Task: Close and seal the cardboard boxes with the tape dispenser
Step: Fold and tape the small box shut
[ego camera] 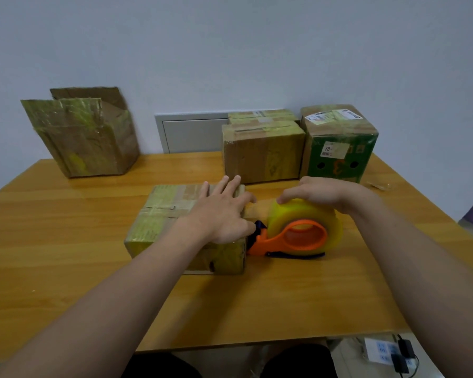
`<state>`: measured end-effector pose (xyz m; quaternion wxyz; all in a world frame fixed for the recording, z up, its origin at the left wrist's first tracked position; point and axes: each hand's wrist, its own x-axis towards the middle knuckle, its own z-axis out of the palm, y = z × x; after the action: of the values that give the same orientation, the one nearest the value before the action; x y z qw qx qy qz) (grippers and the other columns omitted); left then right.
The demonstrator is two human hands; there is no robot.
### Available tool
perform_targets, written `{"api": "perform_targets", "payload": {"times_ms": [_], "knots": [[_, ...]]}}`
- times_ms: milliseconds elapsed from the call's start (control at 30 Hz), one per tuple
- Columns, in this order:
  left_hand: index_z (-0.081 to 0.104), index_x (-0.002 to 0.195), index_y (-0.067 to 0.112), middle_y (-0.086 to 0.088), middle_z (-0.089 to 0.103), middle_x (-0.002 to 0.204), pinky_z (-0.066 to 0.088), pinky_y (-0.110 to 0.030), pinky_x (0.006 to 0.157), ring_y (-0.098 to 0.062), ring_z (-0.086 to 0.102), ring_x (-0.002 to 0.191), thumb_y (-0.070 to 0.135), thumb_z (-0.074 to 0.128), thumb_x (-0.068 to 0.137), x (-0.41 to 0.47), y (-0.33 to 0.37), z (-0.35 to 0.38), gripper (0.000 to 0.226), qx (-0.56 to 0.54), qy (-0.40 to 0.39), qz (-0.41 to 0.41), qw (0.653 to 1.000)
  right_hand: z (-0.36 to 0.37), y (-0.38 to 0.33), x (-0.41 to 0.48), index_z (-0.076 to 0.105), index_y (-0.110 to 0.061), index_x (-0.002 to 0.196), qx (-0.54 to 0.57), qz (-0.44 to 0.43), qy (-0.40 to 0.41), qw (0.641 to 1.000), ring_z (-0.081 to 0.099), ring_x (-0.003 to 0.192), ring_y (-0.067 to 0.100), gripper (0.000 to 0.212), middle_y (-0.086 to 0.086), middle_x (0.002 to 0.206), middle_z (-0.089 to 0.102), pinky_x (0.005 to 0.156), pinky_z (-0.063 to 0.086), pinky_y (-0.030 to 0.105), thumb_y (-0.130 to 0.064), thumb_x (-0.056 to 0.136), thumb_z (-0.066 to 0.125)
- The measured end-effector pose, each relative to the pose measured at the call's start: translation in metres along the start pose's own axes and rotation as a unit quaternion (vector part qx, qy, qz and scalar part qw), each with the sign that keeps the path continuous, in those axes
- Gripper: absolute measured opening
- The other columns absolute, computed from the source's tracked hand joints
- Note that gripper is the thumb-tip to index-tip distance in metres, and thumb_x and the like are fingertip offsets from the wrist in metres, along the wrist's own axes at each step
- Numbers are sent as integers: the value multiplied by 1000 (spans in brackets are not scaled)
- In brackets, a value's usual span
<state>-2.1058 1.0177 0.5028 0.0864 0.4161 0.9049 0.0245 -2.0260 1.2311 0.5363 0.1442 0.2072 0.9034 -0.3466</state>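
A low cardboard box (159,214) with closed, taped flaps lies in the middle of the wooden table (66,268). My left hand (221,211) presses flat on its right end, fingers spread. Against the box's right side stands the orange tape dispenser (298,236) with a yellowish tape roll. My right hand (320,193) lies over the top of the roll, fingers curved around it. A stretch of tape seems to run from the roll to the box's top.
An open box (85,137) with raised flaps stands at the back left. Two sealed brown boxes (262,151) and a green-sided sealed box (339,143) stand at the back right by the wall. A power strip (385,350) lies on the floor at lower right.
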Motion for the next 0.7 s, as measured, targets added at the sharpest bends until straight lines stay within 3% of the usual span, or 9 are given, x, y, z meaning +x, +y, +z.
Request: {"api": "perform_targets", "payload": {"times_ms": [67, 133, 200, 433, 567, 700], "knots": [[40, 144, 43, -2, 4, 172, -1, -59, 125, -26, -3, 159, 62, 42, 79, -4, -5, -3, 68, -1, 7, 6, 1000, -1, 4, -2, 60, -28, 99, 11, -9, -16, 1000, 61, 109, 25, 64, 0, 112, 60, 101, 50, 48, -80, 64, 73], [43, 139, 41, -2, 13, 169, 2, -58, 125, -25, 6, 157, 64, 39, 73, -8, -11, -6, 70, 7, 11, 7, 1000, -3, 6, -10, 61, -38, 106, 62, -18, -43, 997, 58, 118, 25, 47, -4, 120, 59, 107, 47, 48, -70, 73, 70], [44, 136, 41, -1, 15, 167, 2, -56, 126, -24, 8, 156, 63, 39, 72, -14, -19, -6, 69, 2, 14, 10, 1000, -7, 10, -15, 59, -42, 113, 124, -24, -47, 991, 61, 118, 26, 52, -1, 128, 61, 105, 49, 47, -66, 68, 69], [43, 141, 43, 1, 15, 168, -2, -55, 126, -21, 1, 158, 66, 42, 70, -22, -32, -2, 75, -23, 21, 13, 999, 0, 18, -17, 64, -30, 118, 221, -28, -34, 974, 71, 107, 30, 61, 9, 117, 73, 94, 55, 45, -60, 67, 80], [39, 147, 44, 1, 14, 169, -4, -54, 127, -20, 0, 158, 68, 42, 71, -23, -34, 0, 80, -23, 30, 14, 999, 19, 34, -21, 61, -29, 111, 331, -45, 0, 943, 69, 97, 31, 46, 11, 107, 72, 81, 54, 40, -50, 71, 67], [35, 150, 45, 2, 12, 170, -4, -56, 126, -20, -1, 159, 79, 37, 62, -24, -37, 1, 95, -22, 31, 26, 999, 34, 49, -21, 64, -17, 118, 409, -62, 15, 910, 72, 78, 26, 55, 9, 86, 77, 70, 54, 35, -42, 72, 75]]}}
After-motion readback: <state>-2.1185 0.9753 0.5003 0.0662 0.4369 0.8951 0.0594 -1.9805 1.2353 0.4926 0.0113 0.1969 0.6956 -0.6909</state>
